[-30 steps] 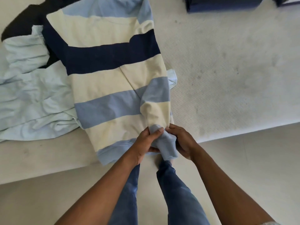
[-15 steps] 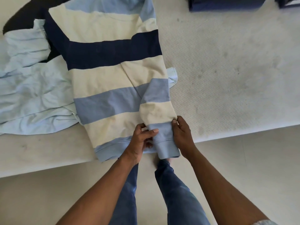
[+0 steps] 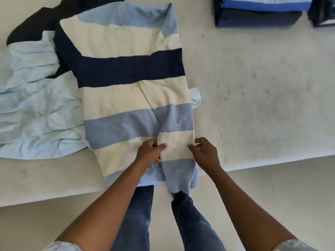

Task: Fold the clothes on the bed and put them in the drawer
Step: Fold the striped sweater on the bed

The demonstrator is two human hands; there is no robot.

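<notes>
A striped sweater (image 3: pixel 126 73) in cream, navy and light blue lies flat on the white bed (image 3: pixel 253 96), its hem at the near edge. Its right sleeve (image 3: pixel 174 127) is folded down over the body, the cuff hanging past the bed edge. My left hand (image 3: pixel 149 151) pinches the sleeve's left edge on a cream stripe. My right hand (image 3: pixel 204 151) pinches the sleeve's right edge at the same height.
A crumpled light blue garment (image 3: pixel 32 109) lies left of the sweater, over a dark garment (image 3: pixel 36 24). Folded dark and blue clothes (image 3: pixel 259 11) are stacked at the bed's far right. My legs in jeans stand against the bed edge.
Both hands slid up the sleeve from its blue cuff to the cream stripe and moved apart, flattening the sleeve onto the sweater body.
</notes>
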